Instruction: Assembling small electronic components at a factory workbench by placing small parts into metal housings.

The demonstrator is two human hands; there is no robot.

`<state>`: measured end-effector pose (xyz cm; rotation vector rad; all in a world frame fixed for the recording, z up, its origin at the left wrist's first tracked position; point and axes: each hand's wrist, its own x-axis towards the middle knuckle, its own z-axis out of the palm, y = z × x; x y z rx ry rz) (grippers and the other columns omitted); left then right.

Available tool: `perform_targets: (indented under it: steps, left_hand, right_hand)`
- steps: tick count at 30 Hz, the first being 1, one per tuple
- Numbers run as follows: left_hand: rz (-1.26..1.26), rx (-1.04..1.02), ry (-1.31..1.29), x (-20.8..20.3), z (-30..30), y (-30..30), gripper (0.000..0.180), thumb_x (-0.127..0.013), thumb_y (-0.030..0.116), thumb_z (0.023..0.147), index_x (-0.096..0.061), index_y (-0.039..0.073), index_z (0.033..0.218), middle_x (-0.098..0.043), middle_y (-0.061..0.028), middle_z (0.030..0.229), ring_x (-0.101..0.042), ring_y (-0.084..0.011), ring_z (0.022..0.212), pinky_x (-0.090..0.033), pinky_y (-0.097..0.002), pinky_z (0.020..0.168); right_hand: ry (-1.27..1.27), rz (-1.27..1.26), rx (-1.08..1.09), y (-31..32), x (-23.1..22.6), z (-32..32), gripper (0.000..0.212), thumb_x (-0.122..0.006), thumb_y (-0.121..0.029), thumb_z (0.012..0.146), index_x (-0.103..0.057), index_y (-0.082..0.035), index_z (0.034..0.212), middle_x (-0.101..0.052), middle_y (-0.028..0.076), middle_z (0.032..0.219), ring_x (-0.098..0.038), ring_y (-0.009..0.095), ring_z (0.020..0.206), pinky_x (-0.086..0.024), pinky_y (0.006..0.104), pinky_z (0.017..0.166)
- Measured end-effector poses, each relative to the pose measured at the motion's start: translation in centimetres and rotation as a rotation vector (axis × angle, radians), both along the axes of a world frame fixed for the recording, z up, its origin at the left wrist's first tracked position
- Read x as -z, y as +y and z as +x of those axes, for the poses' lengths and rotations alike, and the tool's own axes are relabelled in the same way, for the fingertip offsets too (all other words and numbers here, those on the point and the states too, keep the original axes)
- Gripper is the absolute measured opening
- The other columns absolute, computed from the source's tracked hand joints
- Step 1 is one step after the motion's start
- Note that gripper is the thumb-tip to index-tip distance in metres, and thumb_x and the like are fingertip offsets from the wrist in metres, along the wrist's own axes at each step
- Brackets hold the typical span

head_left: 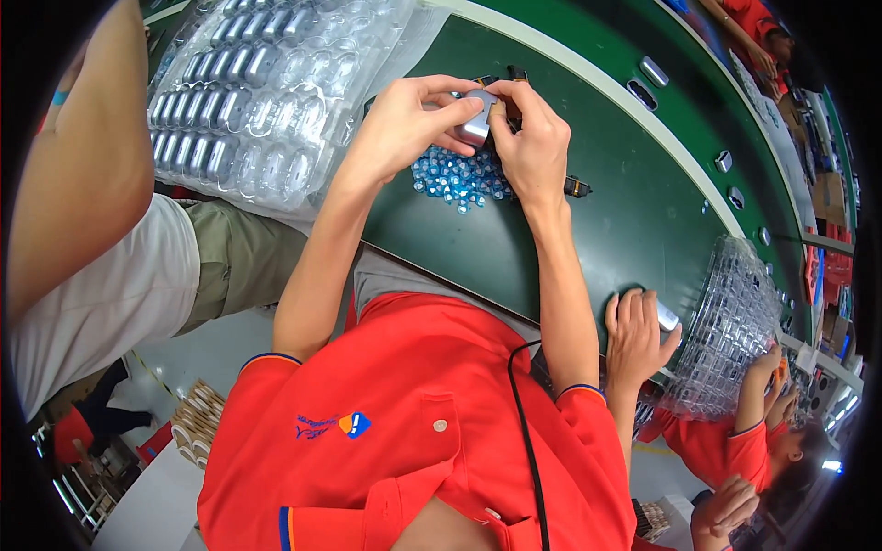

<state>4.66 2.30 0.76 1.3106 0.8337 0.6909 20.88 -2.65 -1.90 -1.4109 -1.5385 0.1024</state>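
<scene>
The left hand [404, 124] is curled closed around a small silver-grey part [477, 122], its thumb and fingertips pinching the near and upper sides, while the right hand [530, 138] closes on the same part from the other side, fingers bent over its top edge. The part is held in the air between both hands, just above a heap of small blue pieces [459, 179] lying on the green belt [514, 248], toward the belt's near edge. A small dark piece [518, 73] shows just beyond the right fingers; whether it is being fitted to the part cannot be told.

Judging from the pinch of both hands, the step in hand looks like fitting or pressing something small onto the silver part. The next move would seem to call for a steady hold with the left hand while the right fingers work the fine detail.

A clear blister tray [266, 92] with rows of similar silver parts overhangs the belt's left edge. Near the belt's right end, another person's hand [636, 335] rests on a similar part beside a stack of empty clear trays [730, 321].
</scene>
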Motion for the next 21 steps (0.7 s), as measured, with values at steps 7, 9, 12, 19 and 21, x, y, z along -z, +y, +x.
perform_targets:
  steps: [7,9,12,19,21]
  left_hand:
    - [0.006,0.03,-0.034,-0.6,-1.3,-1.0,0.037,-0.066,0.016,0.094,-0.062,-0.006,0.124,-0.068,-0.0131,0.101,-0.071,-0.0193,0.085,-0.06,-0.0277,0.073]
    - [0.221,0.076,0.047,-1.1,-2.1,-1.9,0.036,-0.067,0.013,0.093,-0.063,-0.003,0.124,-0.068,-0.0114,0.1,-0.071,-0.0183,0.086,-0.059,-0.0281,0.075]
    - [0.648,0.167,0.214,-1.2,-2.6,-2.5,0.035,-0.068,0.008,0.089,-0.065,0.001,0.124,-0.068,-0.0079,0.098,-0.07,-0.0165,0.09,-0.058,-0.0289,0.077]
    - [0.223,0.01,0.097,0.2,-2.9,-1.9,0.041,-0.072,0.001,0.081,-0.069,0.006,0.122,-0.063,-0.0029,0.096,-0.062,-0.0103,0.09,-0.052,-0.0257,0.081]
    - [0.259,0.002,0.163,-0.4,-3.3,-1.6,0.04,-0.071,0.0,0.082,-0.069,0.006,0.122,-0.062,-0.0026,0.096,-0.062,-0.0103,0.091,-0.052,-0.0252,0.082]
  right_hand:
    - [0.173,-0.125,0.006,-1.1,-1.4,-1.2,0.014,-0.064,-0.001,0.087,-0.069,-0.001,0.101,-0.071,0.011,0.081,-0.069,0.017,0.071,-0.054,0.0292,0.068]
    - [0.195,-0.156,0.005,-1.5,-1.7,-1.1,0.015,-0.064,-0.001,0.088,-0.07,-0.001,0.102,-0.072,0.011,0.082,-0.069,0.016,0.072,-0.054,0.0292,0.068]
    - [0.173,-0.247,-0.022,-2.0,-2.3,-0.9,0.02,-0.062,0.001,0.088,-0.071,-0.003,0.106,-0.073,0.01,0.082,-0.07,0.016,0.073,-0.055,0.0292,0.07]
    - [-0.299,-0.195,-0.243,3.6,-2.3,6.0,0.027,-0.063,0.0,0.088,-0.069,-0.005,0.113,-0.071,0.011,0.11,-0.068,0.025,0.1,-0.054,0.0322,0.086]
    - [-0.502,-0.113,-0.299,5.8,-2.0,8.0,0.026,-0.063,0.0,0.087,-0.068,-0.005,0.113,-0.069,0.011,0.117,-0.067,0.027,0.105,-0.053,0.0331,0.09]
